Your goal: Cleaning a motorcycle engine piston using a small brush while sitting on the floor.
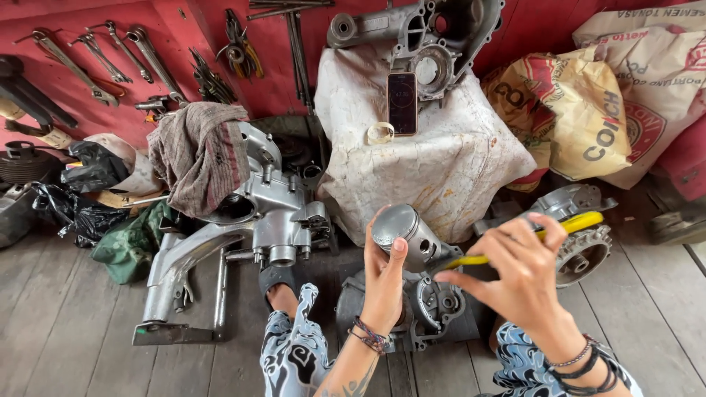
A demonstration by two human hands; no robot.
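While our left hand wraps around a metal piston, lifting it crown-up so its side faces us, our right hand pinches a yellow-handled tool with its tip aimed at the piston's flank. Below sits an engine part on the wooden floor; a larger engine casing lies left, under a rag.

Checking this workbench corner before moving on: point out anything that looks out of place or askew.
A smartphone stands propped upright on the stained white cloth, against a metal engine casing, odd among greasy parts. A striped rag is slung over another engine casing. The left hand holds a piston; nothing looks spilled.
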